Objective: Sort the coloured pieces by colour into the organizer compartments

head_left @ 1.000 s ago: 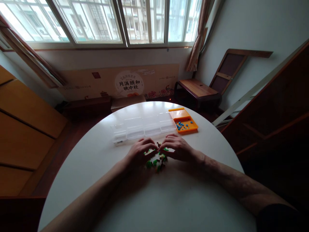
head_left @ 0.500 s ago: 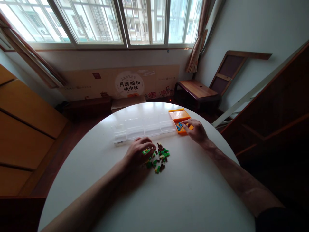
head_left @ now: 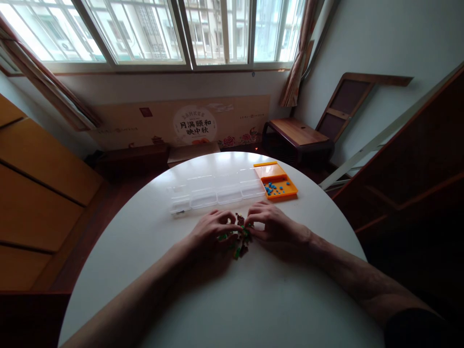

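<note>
A loose pile of small green, brown and yellow toy bricks lies on the white round table. My left hand is at the left of this pile, thumb and fingers apart, partly covering the bricks. From the right, my right hand reaches into the same pile, its thumb and fingertips brought together among green and brown bricks. What that pinch holds, if anything, is too small to make out. Behind my right hand stands an orange box, lid folded back, with small blue bricks inside.
A row of clear plastic compartments with raised lids stands left of the orange box. The white table has a curved far edge. Beyond it are a wooden chair, a printed cardboard panel and a window.
My right hand has left the orange box and come down to the brick pile, uncovering the blue bricks. My left hand has stayed at the pile, its fingers shifting slightly.
</note>
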Demonstrator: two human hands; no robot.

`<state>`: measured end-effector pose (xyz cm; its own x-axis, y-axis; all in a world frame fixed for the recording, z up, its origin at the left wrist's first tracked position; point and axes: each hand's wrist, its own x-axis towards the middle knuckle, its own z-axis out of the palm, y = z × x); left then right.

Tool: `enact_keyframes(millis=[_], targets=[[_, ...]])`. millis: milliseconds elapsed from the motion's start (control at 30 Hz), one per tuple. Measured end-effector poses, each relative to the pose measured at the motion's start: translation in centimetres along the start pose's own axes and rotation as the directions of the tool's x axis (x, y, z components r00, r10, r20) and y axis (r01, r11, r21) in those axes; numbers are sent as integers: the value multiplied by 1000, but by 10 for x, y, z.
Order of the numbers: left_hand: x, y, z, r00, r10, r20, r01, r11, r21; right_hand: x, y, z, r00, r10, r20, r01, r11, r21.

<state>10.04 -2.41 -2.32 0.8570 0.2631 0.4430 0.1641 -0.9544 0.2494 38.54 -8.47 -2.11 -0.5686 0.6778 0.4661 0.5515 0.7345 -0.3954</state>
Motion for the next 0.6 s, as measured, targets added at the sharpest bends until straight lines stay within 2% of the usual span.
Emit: enact_keyframes(millis=[233,600], targets=[[-2,1,3,998,-6,-63,7,1000,21,-2,0,5,1000,5,-10,-6,999,-40],[-8,-1,3,996,-30,-83,33,999,26,4,-11,13,997,70,-38,-72,996,-48]])
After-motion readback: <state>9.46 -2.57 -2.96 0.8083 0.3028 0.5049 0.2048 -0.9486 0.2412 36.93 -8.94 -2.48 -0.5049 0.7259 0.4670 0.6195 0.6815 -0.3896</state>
